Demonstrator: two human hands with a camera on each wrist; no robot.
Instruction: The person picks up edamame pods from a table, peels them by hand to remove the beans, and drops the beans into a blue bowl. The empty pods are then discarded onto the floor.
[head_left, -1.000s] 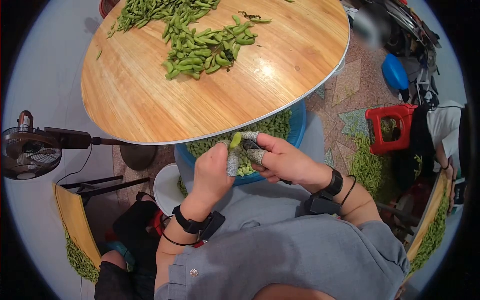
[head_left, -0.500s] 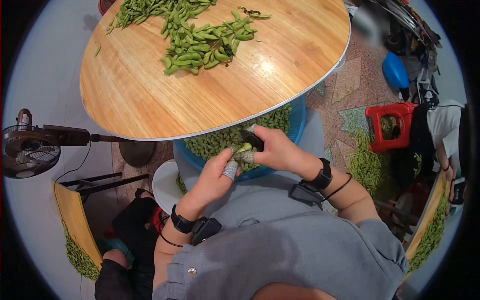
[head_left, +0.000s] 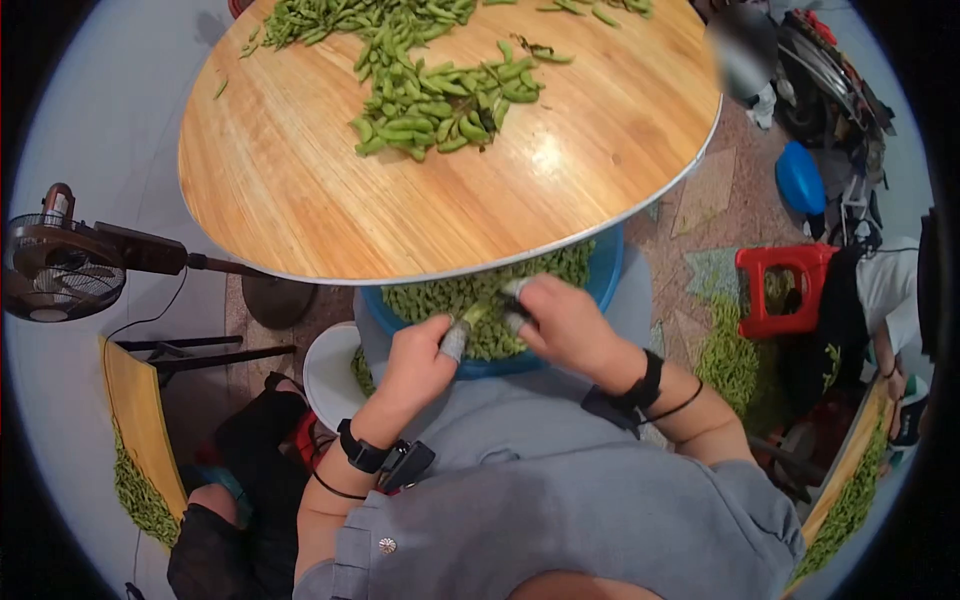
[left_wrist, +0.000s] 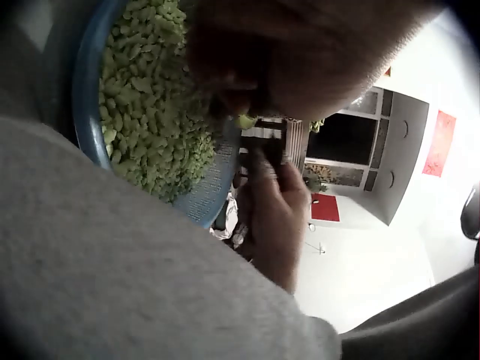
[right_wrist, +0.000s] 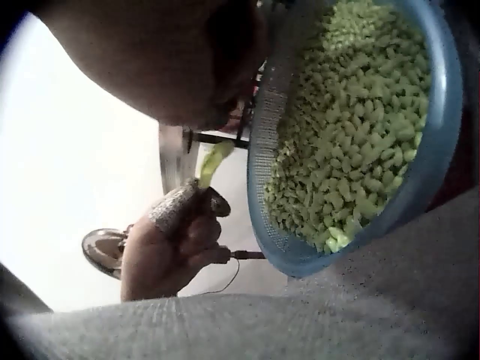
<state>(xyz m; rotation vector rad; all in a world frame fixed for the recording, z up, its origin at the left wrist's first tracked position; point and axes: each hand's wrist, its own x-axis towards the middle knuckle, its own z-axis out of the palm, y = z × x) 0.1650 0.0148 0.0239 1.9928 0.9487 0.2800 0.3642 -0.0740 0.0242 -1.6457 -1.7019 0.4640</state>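
The left hand (head_left: 418, 362), with grey wrapping on its thumb and finger, pinches a green pod (head_left: 477, 311). In the right wrist view the pod (right_wrist: 216, 161) sticks up from the wrapped fingertips of that left hand (right_wrist: 171, 244). Just right of the pod, the right hand (head_left: 572, 322) has its wrapped fingers curled round a small dark tool, partly hidden and blurred; the left wrist view shows this right hand (left_wrist: 277, 217) too. Below both hands is a blue basin (right_wrist: 450, 90) holding many shelled green beans (right_wrist: 367, 120).
A round wooden table (head_left: 300, 200) with piled pods (head_left: 430, 105) stands beyond the basin. At left are a fan (head_left: 62, 262) and a white bucket (head_left: 325, 385). A red stool (head_left: 785, 290) stands at right beside pods on the floor (head_left: 730, 360). Other people sit at both sides.
The hands met over the basin half a second ago and have now drawn slightly apart, the pod staying with the left hand. The head view has shifted, moving the table a little rightward.
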